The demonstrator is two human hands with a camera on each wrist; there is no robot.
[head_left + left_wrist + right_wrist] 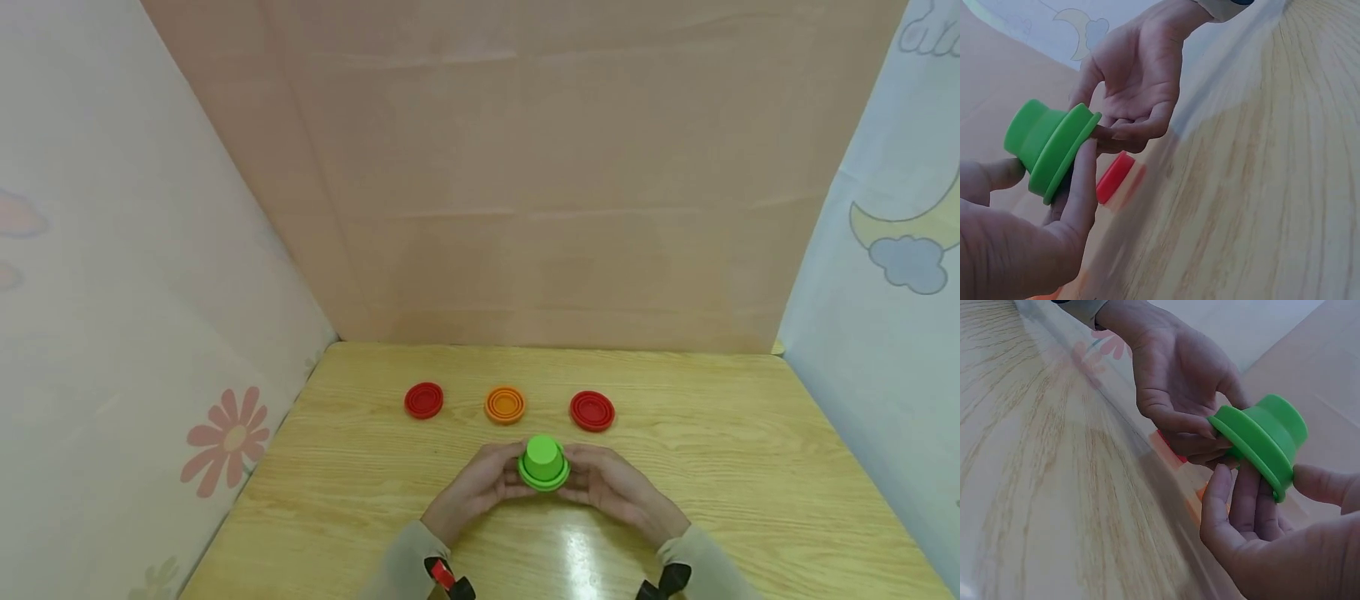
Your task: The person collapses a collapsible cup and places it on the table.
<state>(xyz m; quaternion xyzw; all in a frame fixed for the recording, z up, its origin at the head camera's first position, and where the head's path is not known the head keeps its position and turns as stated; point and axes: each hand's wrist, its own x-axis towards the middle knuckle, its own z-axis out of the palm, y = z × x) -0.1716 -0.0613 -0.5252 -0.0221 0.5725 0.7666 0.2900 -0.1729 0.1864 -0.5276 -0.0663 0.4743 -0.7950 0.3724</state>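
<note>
Both hands hold a green collapsible cup between them, above the front middle of the table. Its narrow end points up and its wide, stepped rim is lower. My left hand grips it from the left; in the left wrist view, the thumb lies on the cup's side and the fingers are under the rim. From the right, my right hand pinches it, thumb on the side wall and fingers beneath the rim. The inside of the cup is hidden.
Behind the hands, a row of flattened ringed cups lies on the wooden table: a red one at left, an orange one in the middle, another red one at right. Printed cloth walls flank the table, with a brown panel behind.
</note>
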